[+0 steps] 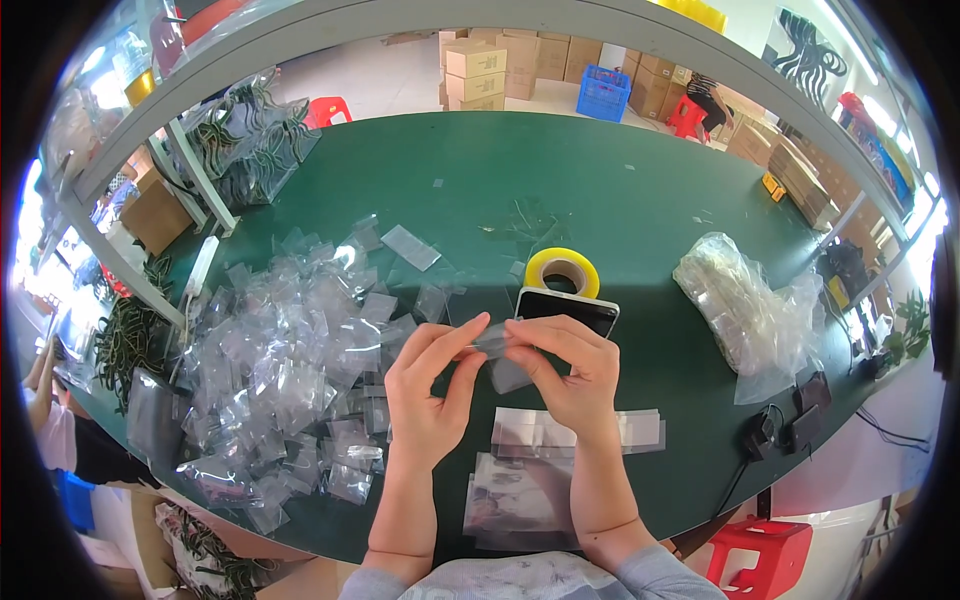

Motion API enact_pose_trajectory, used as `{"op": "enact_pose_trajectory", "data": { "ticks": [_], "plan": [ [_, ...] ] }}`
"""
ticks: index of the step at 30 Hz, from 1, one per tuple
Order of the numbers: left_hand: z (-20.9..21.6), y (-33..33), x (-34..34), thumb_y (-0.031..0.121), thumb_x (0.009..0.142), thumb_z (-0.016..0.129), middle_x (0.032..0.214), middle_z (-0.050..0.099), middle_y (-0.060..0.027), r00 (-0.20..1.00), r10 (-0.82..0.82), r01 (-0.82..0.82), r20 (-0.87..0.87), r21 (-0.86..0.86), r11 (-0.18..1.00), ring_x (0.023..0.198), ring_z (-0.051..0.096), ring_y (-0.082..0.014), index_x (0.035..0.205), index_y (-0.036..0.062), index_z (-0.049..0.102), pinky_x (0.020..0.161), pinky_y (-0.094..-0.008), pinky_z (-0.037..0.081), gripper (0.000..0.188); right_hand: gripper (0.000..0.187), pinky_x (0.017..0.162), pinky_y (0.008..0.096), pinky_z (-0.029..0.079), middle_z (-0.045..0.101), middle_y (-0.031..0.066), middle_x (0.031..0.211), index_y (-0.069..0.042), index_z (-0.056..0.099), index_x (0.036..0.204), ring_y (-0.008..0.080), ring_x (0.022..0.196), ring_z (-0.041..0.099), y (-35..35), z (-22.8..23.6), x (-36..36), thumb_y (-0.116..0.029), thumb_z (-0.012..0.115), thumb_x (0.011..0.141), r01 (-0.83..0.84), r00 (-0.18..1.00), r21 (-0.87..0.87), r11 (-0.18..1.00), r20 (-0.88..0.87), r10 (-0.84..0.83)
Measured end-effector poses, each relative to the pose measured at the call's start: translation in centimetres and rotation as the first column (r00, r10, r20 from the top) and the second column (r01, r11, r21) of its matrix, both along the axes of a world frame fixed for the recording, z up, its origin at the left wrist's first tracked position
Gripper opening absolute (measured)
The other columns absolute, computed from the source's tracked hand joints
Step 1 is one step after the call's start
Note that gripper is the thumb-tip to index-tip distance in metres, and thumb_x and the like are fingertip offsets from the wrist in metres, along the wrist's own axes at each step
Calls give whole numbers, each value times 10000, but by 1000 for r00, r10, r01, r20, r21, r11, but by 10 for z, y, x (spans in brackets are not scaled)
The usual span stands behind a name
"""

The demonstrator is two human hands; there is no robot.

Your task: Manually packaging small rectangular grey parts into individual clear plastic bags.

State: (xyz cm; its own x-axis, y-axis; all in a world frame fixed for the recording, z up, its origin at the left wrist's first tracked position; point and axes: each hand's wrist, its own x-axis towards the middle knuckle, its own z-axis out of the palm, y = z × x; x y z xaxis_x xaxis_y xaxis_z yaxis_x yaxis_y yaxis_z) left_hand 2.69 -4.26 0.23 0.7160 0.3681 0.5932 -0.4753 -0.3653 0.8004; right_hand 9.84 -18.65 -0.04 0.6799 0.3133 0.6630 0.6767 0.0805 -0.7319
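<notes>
Above the middle of the green table, my left hand (432,385) and my right hand (572,370) pinch a small clear plastic bag (493,341) between thumbs and fingertips. Their fingertips nearly meet on either side of it. A broad heap of similar small clear bags (285,370) lies to the left of my left hand. Just beyond my right hand lies a phone (568,309) with a dark screen, against a roll of yellow tape (591,272). Flat clear plastic sleeves (515,497) lie in layers under and beside my right forearm.
A large crumpled clear bag (730,310) sits on the right, with black adapters and cords (765,435) nearer me. A grey shelf frame (420,38) arches over the table (420,160). Cartons (476,75), a blue crate (604,93) and a seated person (708,103) are beyond.
</notes>
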Motion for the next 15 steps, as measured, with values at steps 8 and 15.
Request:
{"op": "enact_pose_trajectory", "data": {
  "ticks": [8, 15],
  "plan": [
    [-3, 14, -7, 5, 785, 718, 713, 458, -53, 994, 109, -92, -25, 364, 927, 685, 487, -211, 925, 82, 737, 606, -331, 369, 161, 182, 637, 273, 491, 615, 59, 822, -30, 723, 837, 177, 744, 618, 1, -3, 1, 7, 820, 688, 152, 958, -99, 983, 262, -121],
    [-5, 55, -25, -50, 824, 636, 720, 572, -53, 791, 602, -602, 109, 310, 736, 710, 509, -195, 1055, 71, 741, 729, -331, 413, 281, 300, 653, 302, 492, 598, 51, 809, -62, 697, 1022, 201, 734, 607, 2, 28, 3, -104, 810, 747, 114, 974, -295, 949, 221, -48]
  ]
}}
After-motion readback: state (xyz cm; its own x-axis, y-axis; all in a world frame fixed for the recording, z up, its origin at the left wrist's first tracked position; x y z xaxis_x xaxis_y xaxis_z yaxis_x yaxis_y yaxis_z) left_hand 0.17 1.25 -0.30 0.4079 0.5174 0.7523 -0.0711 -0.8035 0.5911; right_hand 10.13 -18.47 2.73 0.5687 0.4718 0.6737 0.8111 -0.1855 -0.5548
